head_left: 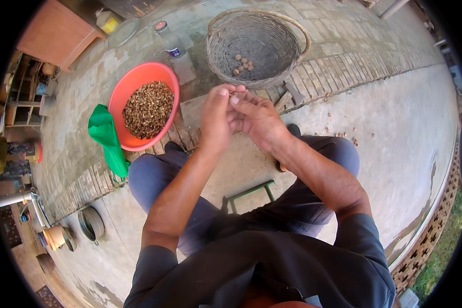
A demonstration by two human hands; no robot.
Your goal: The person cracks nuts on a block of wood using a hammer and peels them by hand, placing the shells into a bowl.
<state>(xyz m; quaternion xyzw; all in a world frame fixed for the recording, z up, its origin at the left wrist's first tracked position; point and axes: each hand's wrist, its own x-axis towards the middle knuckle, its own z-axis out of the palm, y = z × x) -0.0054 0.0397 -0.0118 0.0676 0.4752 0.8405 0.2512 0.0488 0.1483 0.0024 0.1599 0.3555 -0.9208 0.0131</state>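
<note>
My left hand and my right hand meet in front of me, fingertips pinched together. Between them sits a small brown walnut, mostly covered by the thumbs and fingers, so whether it is whole or a piece cannot be made out. Just beyond my hands stands a grey wicker basket with a hoop handle, holding several round walnuts at its bottom. To the left, a red plastic basin holds a heap of brown walnut pieces.
Green cloth or bag hangs against the basin's left side. A clear jar stands behind it. A grey flat metal tool lies right of my hands. Shell bits dot the concrete. A green metal frame shows between my legs.
</note>
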